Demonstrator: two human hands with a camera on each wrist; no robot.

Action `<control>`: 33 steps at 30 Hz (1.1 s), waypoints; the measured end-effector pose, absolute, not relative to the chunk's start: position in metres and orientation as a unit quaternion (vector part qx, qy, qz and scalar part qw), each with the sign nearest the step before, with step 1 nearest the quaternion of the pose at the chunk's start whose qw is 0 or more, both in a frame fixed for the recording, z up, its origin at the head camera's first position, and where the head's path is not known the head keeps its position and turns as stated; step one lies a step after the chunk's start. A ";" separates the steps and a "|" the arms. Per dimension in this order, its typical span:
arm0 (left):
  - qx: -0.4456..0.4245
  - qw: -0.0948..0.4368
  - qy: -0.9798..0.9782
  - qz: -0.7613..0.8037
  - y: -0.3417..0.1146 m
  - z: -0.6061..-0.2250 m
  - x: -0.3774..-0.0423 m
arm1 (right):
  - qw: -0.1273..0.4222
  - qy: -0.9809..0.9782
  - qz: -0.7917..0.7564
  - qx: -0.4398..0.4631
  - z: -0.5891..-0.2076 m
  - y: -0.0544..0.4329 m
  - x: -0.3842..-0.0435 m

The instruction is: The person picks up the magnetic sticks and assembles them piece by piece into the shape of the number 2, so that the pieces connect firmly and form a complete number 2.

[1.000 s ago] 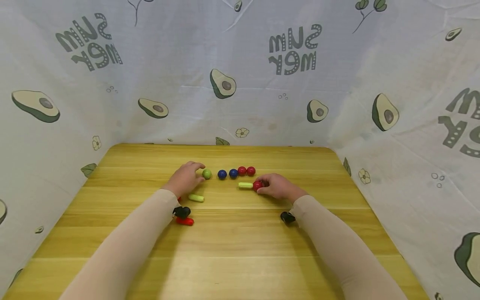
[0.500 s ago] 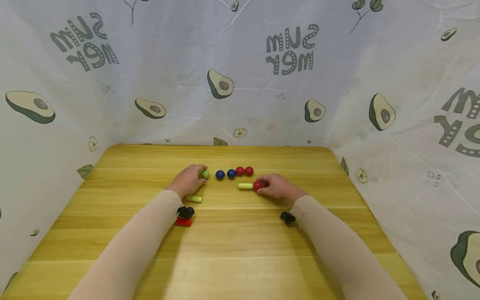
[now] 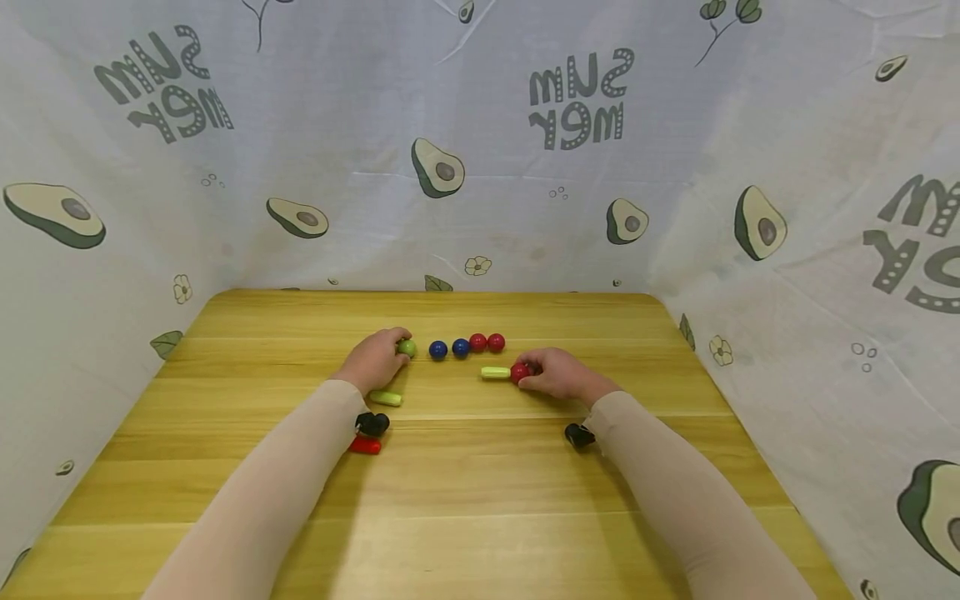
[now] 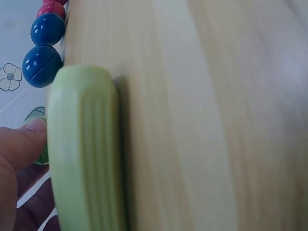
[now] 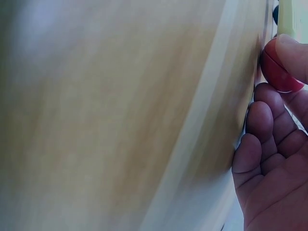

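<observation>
With thumb and fingers, my left hand (image 3: pixel 372 360) pinches a green ball (image 3: pixel 407 348) at the left end of a row of balls; the ball (image 4: pixel 44 155) is mostly hidden behind the thumb in the left wrist view. A ribbed light-green stick (image 3: pixel 387 398) lies just below this hand and looms large in the left wrist view. My right hand (image 3: pixel 557 372) pinches a red ball (image 5: pixel 275 70) between thumb and finger. Another ribbed yellow-green stick (image 3: pixel 496 372) lies end-on against that ball's left side; whether they are joined I cannot tell.
Two blue balls (image 3: pixel 450 349) and two red balls (image 3: pixel 487 342) sit in a row between and beyond the hands. A red stick (image 3: pixel 366 446) is partly covered by the left sleeve. The wooden table (image 3: pixel 465 500) ends at a printed cloth (image 3: pixel 360 225).
My left hand's fingers have come in around the green ball, which they stood beside earlier. My right hand has shifted slightly right, and the red ball and yellow-green stick have moved along with it.
</observation>
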State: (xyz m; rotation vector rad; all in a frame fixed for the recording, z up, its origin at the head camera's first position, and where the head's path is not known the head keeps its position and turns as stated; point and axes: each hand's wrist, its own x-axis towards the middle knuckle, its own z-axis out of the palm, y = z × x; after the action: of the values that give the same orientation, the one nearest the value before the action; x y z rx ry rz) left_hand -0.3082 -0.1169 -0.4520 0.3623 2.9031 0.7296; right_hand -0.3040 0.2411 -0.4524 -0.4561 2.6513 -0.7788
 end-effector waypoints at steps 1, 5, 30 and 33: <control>0.118 0.065 0.961 0.241 -0.116 -0.451 -0.308 | 0.170 0.933 -0.274 -0.160 -0.453 0.241 -0.304; 0.111 0.072 0.961 0.242 -0.115 -0.450 -0.307 | 0.173 0.933 -0.275 -0.158 -0.454 0.242 -0.305; 0.114 0.101 0.955 0.255 -0.119 -0.447 -0.300 | 0.175 0.932 -0.275 -0.157 -0.451 0.241 -0.303; 0.116 0.100 0.954 0.258 -0.120 -0.449 -0.299 | 0.175 0.931 -0.277 -0.159 -0.451 0.241 -0.303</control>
State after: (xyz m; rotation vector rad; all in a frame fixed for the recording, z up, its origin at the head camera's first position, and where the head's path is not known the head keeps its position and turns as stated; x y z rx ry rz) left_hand -0.2991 -0.1198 -0.4488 0.3443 2.8190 0.7618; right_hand -0.3030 0.2408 -0.4511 -0.4498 2.6399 -0.7853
